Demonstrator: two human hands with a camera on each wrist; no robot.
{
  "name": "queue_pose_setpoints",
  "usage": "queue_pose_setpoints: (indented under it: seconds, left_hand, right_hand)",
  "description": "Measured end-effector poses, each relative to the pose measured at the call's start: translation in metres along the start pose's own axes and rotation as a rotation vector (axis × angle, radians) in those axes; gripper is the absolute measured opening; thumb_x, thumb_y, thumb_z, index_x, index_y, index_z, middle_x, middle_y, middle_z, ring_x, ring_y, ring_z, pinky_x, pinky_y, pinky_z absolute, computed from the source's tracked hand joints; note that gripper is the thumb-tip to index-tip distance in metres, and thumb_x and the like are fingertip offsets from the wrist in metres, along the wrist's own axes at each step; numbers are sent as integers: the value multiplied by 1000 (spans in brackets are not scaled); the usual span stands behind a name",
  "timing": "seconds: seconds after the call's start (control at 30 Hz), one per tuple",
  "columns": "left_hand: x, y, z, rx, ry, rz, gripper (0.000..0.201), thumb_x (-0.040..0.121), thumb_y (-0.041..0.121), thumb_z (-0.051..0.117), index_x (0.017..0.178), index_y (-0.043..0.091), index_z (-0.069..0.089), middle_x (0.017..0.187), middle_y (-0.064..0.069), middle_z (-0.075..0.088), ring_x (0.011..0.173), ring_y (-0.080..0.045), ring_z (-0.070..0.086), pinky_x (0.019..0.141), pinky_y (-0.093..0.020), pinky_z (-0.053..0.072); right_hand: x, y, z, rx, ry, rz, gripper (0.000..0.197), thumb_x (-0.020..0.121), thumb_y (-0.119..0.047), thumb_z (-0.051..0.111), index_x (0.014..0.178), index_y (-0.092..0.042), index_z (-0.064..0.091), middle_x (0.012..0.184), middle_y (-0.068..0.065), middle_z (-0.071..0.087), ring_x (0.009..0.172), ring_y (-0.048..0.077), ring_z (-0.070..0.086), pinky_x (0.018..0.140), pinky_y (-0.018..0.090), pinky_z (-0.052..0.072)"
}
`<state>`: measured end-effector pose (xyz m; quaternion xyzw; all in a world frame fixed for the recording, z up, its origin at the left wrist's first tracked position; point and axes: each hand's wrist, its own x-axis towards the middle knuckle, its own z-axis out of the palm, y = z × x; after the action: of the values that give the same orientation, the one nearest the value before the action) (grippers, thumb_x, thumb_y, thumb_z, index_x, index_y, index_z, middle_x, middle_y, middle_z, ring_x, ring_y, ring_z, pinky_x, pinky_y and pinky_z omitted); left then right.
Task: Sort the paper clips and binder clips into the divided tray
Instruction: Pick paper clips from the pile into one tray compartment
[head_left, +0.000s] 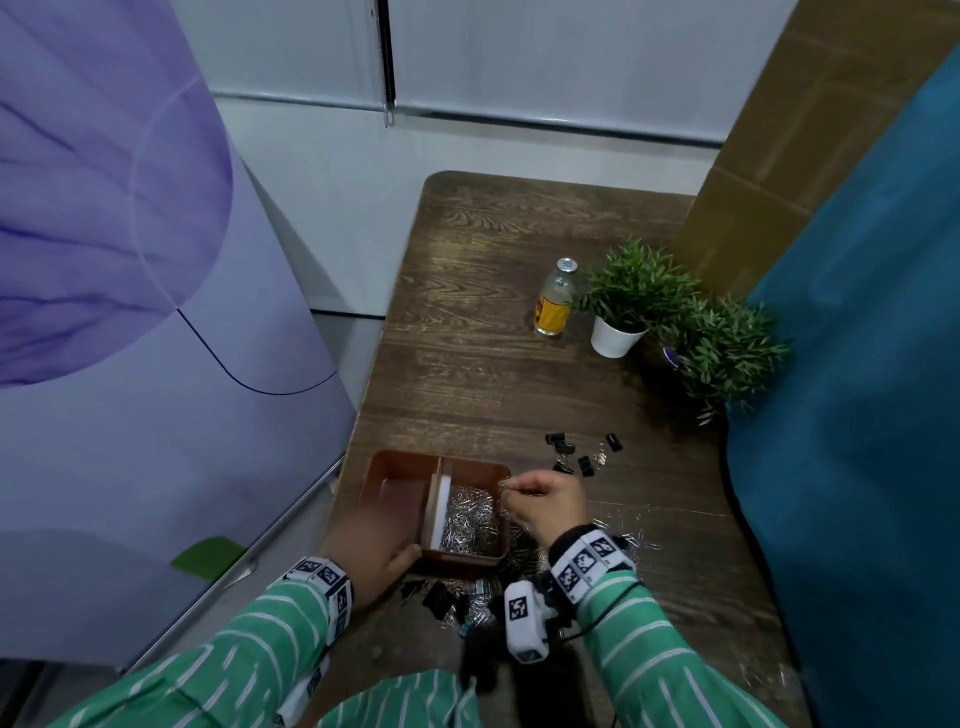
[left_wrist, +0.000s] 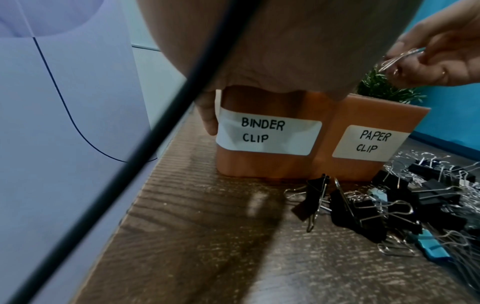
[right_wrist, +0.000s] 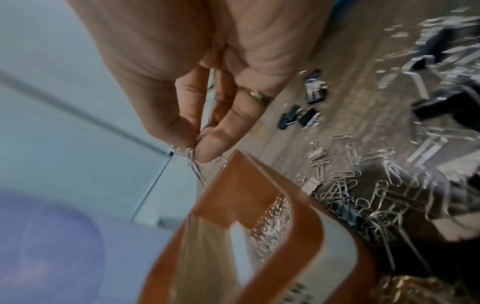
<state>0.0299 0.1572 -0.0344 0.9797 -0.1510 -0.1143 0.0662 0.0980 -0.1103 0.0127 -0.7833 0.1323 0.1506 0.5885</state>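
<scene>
Tray (head_left: 470, 557) on table (head_left: 519, 364), two compartments; right one, labelled PAPER CLIP, holds paper clips (head_left: 470, 514); left one, labelled BINDER CLIP, contents hidden; left hand (head_left: 371, 553) grips tray's near left corner; right hand (head_left: 550, 501) pinches a few clips (left_wrist: 397, 58) above right compartment; binder clips (left_wrist: 363, 207) lie loose before tray.

In the head view the left hand (head_left: 371, 551) covers the near left corner of the tray (head_left: 470, 462), and its fingers are blurred. The left wrist view shows only its palm (left_wrist: 272, 51), cut off at the top edge. The right wrist view is smeared: the paper clips (right_wrist: 193, 162) pinched there cannot be counted.
</scene>
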Motion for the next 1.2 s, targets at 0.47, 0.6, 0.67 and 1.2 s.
queue_pose_setpoints:
  seconds: [0.47, 0.6, 0.67, 1.2]
  left_hand:
    - [3, -6, 10, -3, 17, 13, 56, 95, 66, 14, 100, 30, 56, 95, 4, 57, 87, -17, 47, 84, -34, 42]
    - [3, -5, 9, 0, 12, 3, 59, 94, 68, 11, 100, 30, 56, 95, 5, 58, 86, -16, 45, 83, -36, 43]
    - [2, -4, 9, 1, 4, -1, 60, 93, 69, 8, 99, 31, 55, 95, 5, 57, 86, -15, 44, 83, -35, 42]
    - [3, -4, 11, -13, 83, 11, 59, 95, 67, 13, 91, 29, 57, 88, 5, 60, 80, -18, 50, 78, -34, 46]
  right_hand:
    - [10, 13, -25, 215, 57, 92, 18, 76, 2, 82, 87, -6, 72, 85, 7, 75, 78, 23, 75, 78, 39, 63]
    - [24, 39, -55, 160, 147, 172, 17, 78, 2, 79, 89, -7, 72, 91, 10, 74, 84, 27, 73, 76, 40, 61]
    - [27, 54, -61, -150, 103, 138, 18, 80, -6, 81, 92, -15, 72, 94, 3, 74, 91, 24, 72, 83, 40, 61]
    - [19, 65, -10, -1099, -265, -113, 29, 87, -25, 71, 115, -18, 69, 120, 5, 58, 109, 28, 63, 96, 36, 54]
